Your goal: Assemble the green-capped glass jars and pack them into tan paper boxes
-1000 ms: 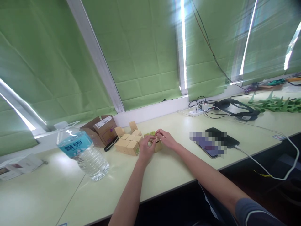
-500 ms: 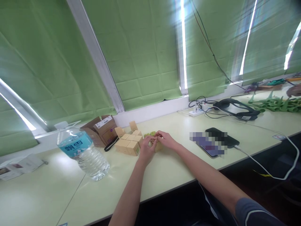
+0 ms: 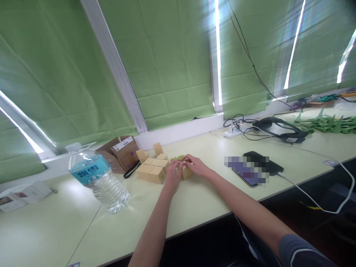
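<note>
Both hands are at a small tan cardboard box (image 3: 187, 173) on the table. My left hand (image 3: 174, 174) is closed against its left side, fingers bent over the top. From the right, my right hand (image 3: 196, 165) grips it with curled fingers, and the fingertips of both hands meet over its top. The fingers hide much of this box. Just behind the hands, several small yellow-green round items (image 3: 180, 157) show in part. To the left of my left hand stands a cluster of similar small tan boxes (image 3: 151, 171), some with raised flaps.
Left of the boxes are an open brown carton (image 3: 126, 155), a black strap (image 3: 131, 170) and a large water bottle (image 3: 104, 178). On the right lie two phones (image 3: 264, 162), a black headset (image 3: 280, 129), a power strip (image 3: 233, 132) and green cone-shaped parts (image 3: 330, 123).
My fingers have come down lower onto the small box, and more of its front shows between my hands. Another person's hand at the far right edge has gone out of view.
</note>
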The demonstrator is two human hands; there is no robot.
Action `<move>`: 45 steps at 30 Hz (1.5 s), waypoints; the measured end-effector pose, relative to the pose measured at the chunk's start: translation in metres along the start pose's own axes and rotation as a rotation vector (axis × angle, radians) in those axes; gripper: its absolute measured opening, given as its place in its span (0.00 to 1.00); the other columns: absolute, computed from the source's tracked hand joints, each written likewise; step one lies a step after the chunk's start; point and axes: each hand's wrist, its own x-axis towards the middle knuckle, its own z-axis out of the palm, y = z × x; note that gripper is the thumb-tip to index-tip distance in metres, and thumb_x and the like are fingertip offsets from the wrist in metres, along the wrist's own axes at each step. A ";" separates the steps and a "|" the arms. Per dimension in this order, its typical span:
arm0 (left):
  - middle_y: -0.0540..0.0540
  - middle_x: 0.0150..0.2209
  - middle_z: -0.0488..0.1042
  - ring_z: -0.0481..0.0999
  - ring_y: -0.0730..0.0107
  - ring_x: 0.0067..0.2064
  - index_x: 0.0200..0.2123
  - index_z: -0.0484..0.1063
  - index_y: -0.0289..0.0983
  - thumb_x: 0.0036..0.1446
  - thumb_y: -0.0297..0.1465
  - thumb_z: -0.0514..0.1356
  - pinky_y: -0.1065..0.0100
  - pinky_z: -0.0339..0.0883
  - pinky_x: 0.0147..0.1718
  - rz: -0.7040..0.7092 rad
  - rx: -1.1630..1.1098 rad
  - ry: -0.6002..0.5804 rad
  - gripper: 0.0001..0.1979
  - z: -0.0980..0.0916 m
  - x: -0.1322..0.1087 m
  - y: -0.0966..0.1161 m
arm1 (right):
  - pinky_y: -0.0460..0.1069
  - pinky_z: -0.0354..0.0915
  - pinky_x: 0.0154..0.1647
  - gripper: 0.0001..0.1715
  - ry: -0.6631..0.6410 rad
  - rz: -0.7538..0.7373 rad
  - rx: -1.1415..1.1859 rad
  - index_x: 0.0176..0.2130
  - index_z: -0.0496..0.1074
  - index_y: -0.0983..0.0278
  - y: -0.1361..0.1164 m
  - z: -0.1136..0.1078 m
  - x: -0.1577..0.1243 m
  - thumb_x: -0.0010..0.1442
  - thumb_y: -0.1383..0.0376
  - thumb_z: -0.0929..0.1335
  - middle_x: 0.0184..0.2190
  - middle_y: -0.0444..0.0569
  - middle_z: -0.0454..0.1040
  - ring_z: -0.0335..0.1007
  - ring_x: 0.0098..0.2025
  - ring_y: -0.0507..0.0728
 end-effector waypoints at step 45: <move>0.41 0.47 0.76 0.76 0.61 0.49 0.49 0.72 0.39 0.62 0.36 0.60 0.61 0.72 0.46 0.140 0.152 0.177 0.13 -0.014 0.010 0.022 | 0.48 0.68 0.35 0.20 0.262 0.030 0.140 0.41 0.72 0.60 0.016 -0.011 0.009 0.69 0.55 0.57 0.37 0.47 0.76 0.71 0.39 0.55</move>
